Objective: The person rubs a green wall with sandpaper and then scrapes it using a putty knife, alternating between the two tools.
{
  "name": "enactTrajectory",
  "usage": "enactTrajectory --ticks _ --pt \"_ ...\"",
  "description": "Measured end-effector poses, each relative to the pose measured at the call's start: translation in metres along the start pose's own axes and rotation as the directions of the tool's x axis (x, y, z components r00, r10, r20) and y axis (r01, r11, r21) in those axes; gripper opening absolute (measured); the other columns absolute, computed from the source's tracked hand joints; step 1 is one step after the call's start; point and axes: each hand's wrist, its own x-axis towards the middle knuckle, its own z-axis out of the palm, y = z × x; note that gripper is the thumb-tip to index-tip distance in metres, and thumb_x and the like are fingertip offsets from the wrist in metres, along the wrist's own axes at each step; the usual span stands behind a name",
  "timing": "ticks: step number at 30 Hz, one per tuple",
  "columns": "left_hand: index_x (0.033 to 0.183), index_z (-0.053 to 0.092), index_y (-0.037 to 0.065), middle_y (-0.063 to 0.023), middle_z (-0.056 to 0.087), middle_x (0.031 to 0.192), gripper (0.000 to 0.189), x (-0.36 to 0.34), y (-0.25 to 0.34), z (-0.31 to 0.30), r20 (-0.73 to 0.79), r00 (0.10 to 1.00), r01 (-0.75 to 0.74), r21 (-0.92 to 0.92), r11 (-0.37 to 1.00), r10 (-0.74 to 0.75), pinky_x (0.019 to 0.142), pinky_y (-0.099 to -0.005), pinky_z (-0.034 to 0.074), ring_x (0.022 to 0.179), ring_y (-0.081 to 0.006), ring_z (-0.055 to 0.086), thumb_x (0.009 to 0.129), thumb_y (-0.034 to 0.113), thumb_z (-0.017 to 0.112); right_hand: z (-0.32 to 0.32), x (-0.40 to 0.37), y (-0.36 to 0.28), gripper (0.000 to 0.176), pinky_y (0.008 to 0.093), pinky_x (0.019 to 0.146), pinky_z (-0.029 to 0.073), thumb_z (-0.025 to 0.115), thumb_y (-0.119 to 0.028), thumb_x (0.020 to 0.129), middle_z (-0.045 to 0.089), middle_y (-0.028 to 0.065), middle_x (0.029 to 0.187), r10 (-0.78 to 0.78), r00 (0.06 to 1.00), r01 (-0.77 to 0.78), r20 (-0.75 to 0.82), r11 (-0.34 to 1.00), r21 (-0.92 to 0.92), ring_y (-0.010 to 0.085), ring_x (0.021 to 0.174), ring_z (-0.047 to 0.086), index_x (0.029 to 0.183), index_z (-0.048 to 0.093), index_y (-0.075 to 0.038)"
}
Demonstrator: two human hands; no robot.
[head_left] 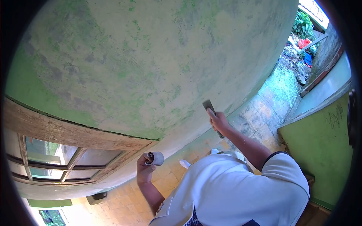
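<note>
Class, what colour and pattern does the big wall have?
The wall is whitish grey, mottled with green; the head view shows it best.

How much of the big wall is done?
Most of the wall looks worked over: it is pale and patchy. The right hand holds a flat tool, the left hand a curled sheet. Probably left are the green patches and the solid green strip beside the wooden window frame.
</note>
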Motion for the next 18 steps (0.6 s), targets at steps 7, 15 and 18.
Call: enactTrajectory --ticks 7,15,18 --pt "0.082 0.049 0.01 0.0041 0.048 0.078 0.032 0.0 0.003 -0.001 -0.007 1.0 0.018 0.02 1.0 -0.018 0.072 -0.0238 0.037 0.075 -0.0084 0.047 0.064 0.006 0.075 0.013 0.026 -0.035 0.056 0.0257 0.034 0.033 0.053 -0.054 0.085 0.04 -0.0005 0.045 -0.17 0.985 0.171 -0.025 0.984 0.052 0.0106 0.035 0.042 0.055 0.044 -0.008" --pt "0.084 0.05 0.009 0.0043 0.048 0.079 0.032 0.003 -0.004 -0.002 0.022 0.999 0.03 0.005 1.0 -0.03 0.072 -0.0238 0.037 0.076 -0.0079 0.047 0.065 0.007 0.075 -0.007 -0.005 0.011 0.055 0.0259 0.034 0.033 0.052 -0.054 0.085 0.041 -0.0006 0.045 0.035 0.999 -0.036 -0.01 0.992 -0.12 0.0111 0.034 0.042 0.055 0.044 -0.009" --pt "0.084 0.05 0.009 0.0043 0.049 0.079 0.031 0.002 -0.003 -0.001 0.02 0.999 0.032 0.003 0.999 -0.032 0.072 -0.0237 0.037 0.076 -0.0079 0.047 0.065 0.006 0.075 0.007 0.019 -0.026 0.056 0.026 0.034 0.032 0.052 -0.055 0.085 0.039 -0.0007 0.045 -0.08 0.996 0.078 -0.03 0.996 -0.046 0.0109 0.034 0.04 0.055 0.043 -0.009"
